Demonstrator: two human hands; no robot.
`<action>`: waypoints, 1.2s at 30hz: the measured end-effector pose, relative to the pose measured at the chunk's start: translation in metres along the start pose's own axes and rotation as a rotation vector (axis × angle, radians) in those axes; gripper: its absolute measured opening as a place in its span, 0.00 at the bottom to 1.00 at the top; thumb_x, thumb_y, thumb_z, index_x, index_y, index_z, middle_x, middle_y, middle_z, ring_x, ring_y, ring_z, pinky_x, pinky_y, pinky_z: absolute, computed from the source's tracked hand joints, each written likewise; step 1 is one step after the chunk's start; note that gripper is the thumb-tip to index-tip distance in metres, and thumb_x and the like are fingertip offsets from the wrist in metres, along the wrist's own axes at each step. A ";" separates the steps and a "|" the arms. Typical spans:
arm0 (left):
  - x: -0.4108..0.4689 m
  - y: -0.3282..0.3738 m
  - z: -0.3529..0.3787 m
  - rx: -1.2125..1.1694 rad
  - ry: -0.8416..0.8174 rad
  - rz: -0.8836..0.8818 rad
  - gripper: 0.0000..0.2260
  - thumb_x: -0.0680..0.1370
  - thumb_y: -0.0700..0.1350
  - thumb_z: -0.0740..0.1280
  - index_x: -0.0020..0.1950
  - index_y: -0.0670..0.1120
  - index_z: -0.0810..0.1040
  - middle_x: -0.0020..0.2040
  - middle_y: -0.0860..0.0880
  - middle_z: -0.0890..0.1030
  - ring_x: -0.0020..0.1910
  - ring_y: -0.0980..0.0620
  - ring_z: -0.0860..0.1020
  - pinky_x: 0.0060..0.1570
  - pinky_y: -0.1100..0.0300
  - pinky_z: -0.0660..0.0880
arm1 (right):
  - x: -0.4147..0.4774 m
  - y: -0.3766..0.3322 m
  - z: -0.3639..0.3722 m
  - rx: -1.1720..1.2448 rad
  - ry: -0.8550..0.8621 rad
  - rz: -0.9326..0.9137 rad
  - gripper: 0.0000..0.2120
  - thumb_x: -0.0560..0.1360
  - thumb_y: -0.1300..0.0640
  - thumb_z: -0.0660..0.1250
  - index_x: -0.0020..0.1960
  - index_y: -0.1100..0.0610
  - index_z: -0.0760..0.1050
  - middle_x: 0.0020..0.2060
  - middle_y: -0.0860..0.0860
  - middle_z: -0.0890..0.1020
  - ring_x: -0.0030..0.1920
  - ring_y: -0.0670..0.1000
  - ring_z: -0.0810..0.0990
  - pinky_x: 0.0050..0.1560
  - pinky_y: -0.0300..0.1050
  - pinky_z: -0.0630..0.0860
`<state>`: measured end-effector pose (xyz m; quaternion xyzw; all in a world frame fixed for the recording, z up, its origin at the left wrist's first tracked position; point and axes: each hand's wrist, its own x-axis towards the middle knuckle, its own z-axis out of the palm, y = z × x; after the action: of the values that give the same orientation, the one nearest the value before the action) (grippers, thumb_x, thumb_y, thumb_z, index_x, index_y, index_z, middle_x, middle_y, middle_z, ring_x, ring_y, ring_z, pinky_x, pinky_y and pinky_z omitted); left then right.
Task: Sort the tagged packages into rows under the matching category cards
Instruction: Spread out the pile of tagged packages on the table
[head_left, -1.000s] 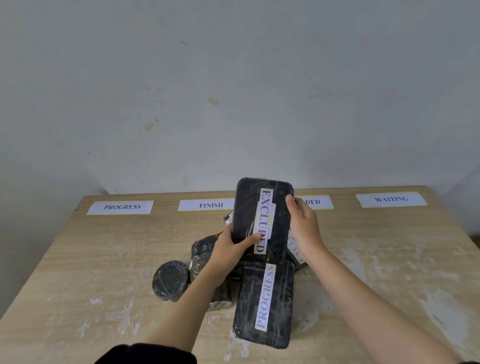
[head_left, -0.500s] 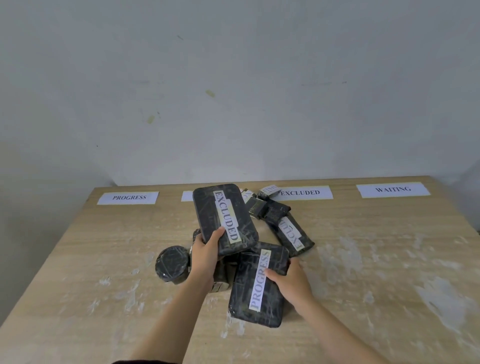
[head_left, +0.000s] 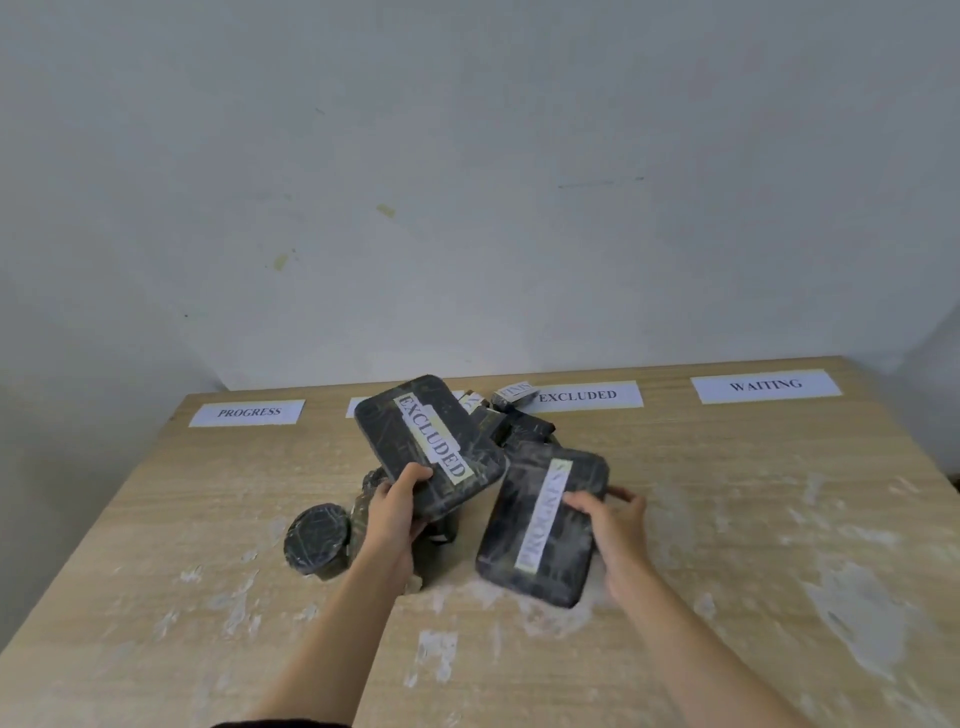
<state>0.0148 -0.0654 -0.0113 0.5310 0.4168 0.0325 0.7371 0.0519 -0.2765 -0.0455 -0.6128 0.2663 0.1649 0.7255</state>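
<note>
Head view. Pale plaster wall (head_left: 467, 182) behind; light wood-grain table (head_left: 779, 519) with white scuff marks below. Four white paper category cards along the far edge: PROGRESS card (head_left: 247, 412) far left, a second card (head_left: 357, 406) mostly hidden behind the raised package, EXCLUDED card (head_left: 582, 396) right of centre, WAITING card (head_left: 765, 385) far right.

Left hand (head_left: 397, 512) clamped on the near short end of a flat black wrapped package tagged EXCLUDED (head_left: 428, 447), thumb on top, package raised and tilted clear of the pile. Long axis running from near-right to far-left. Matching EXCLUDED card lying to the right and farther back, across the pile: a rightward, forward carry judged necessary, crossing in front of the right hand.

Right hand (head_left: 610, 530) closed on the right long edge of a flat black wrapped package tagged PROGRESS (head_left: 543, 522), fingers over the top face. Long axis running near-to-far, far end leaning right. Lift off the table not certain; image blurred. Matching PROGRESS card far to the left: paths of the two packages judged to cross.

Remaining pile between and behind the hands: round black wrapped package (head_left: 316, 540) just left of the left wrist, further black wrapped packages (head_left: 511, 421) near the EXCLUDED card, tags partly unreadable. No rows formed under any card.
</note>
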 end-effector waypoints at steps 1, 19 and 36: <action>0.001 0.000 0.008 0.004 -0.018 -0.012 0.20 0.73 0.44 0.71 0.63 0.40 0.73 0.56 0.41 0.80 0.41 0.49 0.77 0.36 0.59 0.72 | 0.007 -0.010 -0.014 0.038 0.050 -0.027 0.27 0.68 0.65 0.73 0.58 0.57 0.61 0.43 0.57 0.76 0.39 0.54 0.78 0.33 0.45 0.72; -0.001 -0.103 0.197 0.366 -0.352 -0.219 0.19 0.74 0.54 0.70 0.55 0.40 0.77 0.50 0.43 0.84 0.46 0.45 0.83 0.44 0.54 0.81 | 0.062 -0.023 -0.178 0.229 0.781 -0.268 0.27 0.69 0.52 0.72 0.66 0.49 0.68 0.59 0.58 0.75 0.48 0.55 0.79 0.45 0.48 0.76; 0.048 -0.107 0.164 1.929 -0.456 1.248 0.35 0.78 0.48 0.64 0.75 0.64 0.44 0.76 0.40 0.59 0.68 0.30 0.64 0.55 0.42 0.75 | 0.054 -0.016 -0.180 0.429 0.554 -0.217 0.15 0.71 0.58 0.66 0.57 0.54 0.71 0.45 0.56 0.78 0.44 0.58 0.78 0.42 0.53 0.76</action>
<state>0.1105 -0.2123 -0.1110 0.9762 -0.2058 -0.0370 -0.0574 0.0712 -0.4601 -0.0841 -0.4930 0.4149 -0.1448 0.7509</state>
